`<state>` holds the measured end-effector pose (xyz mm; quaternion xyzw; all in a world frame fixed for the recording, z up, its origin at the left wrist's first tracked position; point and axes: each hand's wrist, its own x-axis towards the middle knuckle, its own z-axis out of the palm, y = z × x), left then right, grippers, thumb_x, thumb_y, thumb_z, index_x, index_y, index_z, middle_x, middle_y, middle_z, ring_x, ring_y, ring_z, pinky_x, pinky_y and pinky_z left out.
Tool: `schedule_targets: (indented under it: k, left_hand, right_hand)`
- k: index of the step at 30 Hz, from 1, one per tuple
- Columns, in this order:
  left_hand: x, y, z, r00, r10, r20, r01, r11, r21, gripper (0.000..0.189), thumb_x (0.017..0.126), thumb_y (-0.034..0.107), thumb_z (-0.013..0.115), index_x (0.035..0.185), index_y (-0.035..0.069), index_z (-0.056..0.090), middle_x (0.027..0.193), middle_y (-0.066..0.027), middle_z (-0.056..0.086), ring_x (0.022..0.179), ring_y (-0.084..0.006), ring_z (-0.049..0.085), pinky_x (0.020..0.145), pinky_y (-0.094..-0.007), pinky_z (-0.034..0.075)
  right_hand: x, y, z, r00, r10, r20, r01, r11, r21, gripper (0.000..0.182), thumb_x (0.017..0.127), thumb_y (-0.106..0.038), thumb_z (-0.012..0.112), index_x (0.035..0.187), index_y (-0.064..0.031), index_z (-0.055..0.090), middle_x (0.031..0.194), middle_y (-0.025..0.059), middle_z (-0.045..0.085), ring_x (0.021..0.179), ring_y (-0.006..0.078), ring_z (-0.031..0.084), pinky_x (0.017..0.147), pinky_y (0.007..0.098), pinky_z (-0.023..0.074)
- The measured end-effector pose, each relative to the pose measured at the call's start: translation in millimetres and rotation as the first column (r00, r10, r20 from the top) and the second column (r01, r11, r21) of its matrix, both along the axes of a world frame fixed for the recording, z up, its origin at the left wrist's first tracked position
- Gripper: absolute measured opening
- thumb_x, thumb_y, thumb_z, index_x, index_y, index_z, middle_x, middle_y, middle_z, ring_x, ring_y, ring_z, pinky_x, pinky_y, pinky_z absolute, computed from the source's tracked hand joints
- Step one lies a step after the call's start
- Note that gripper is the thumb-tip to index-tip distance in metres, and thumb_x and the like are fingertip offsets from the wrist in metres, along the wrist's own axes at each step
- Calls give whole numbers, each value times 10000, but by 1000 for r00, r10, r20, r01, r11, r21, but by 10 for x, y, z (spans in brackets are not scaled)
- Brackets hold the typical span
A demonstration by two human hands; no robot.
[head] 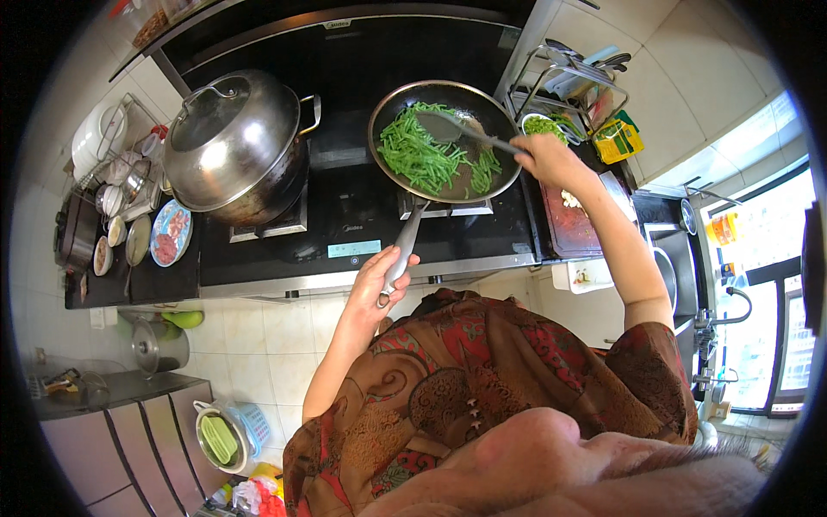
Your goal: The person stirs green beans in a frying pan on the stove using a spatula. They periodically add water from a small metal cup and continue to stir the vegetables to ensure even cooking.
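My left hand [381, 284] grips the metal handle [408, 239] of a frying pan [478, 194] on the right burner. Chopped green beans [420, 152] lie mostly in the left half of the pan, with a smaller bunch at its lower right. In my right hand [549, 158] is a dark spatula [481, 136], reaching over the pan's rim from the right. Its flat head rests among the beans near the pan's middle; whether it touches the pan bottom I cannot tell.
A large lidded steel wok [242, 148] occupies the left burner. Left of it are a plate of raw meat [171, 232] and small bowls. On the right lie a red cutting board [572, 226] with chopped white pieces, a bowl of chopped greens [539, 124], a knife rack [568, 71] and a yellow packet [619, 139].
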<state>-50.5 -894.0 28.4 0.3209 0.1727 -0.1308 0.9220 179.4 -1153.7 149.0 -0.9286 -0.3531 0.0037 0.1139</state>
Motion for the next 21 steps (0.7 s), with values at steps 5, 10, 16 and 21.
schedule_targets:
  k: [5,10,16,21]
  left_hand:
    - [63,-16,-29,999,-30,-11,30,999,-11,195,959,211,526,1014,24,517,932,-109,629,514,-68,454,347,-183,322]
    - [59,-2,-52,1000,-21,-10,21,1000,-16,191,957,214,532,1003,30,512,932,-110,633,515,-70,457,347,-183,319]
    - [43,-7,-3,999,-31,-26,31,999,5,192,962,221,522,987,32,512,938,-105,627,515,-71,442,349,-186,317]
    - [36,9,-33,999,-40,4,40,999,-18,187,964,216,519,985,30,514,933,-104,624,518,-72,441,350,-190,316]
  right_hand:
    - [547,395,-288,977,-63,203,84,992,-97,137,786,-113,573,853,-33,662,863,202,656,858,380,636,747,473,510]
    - [224,711,-254,909,343,237,-225,882,-414,165,786,-84,577,930,-53,652,763,178,652,787,342,663,669,440,540]
    - [-337,373,337,912,394,111,-224,706,-672,166,789,-55,556,925,-41,648,710,166,642,720,333,667,641,432,535]
    - [-695,194,1061,946,284,156,-135,782,-609,109,780,-85,579,823,-27,661,704,175,638,713,339,661,652,436,529]
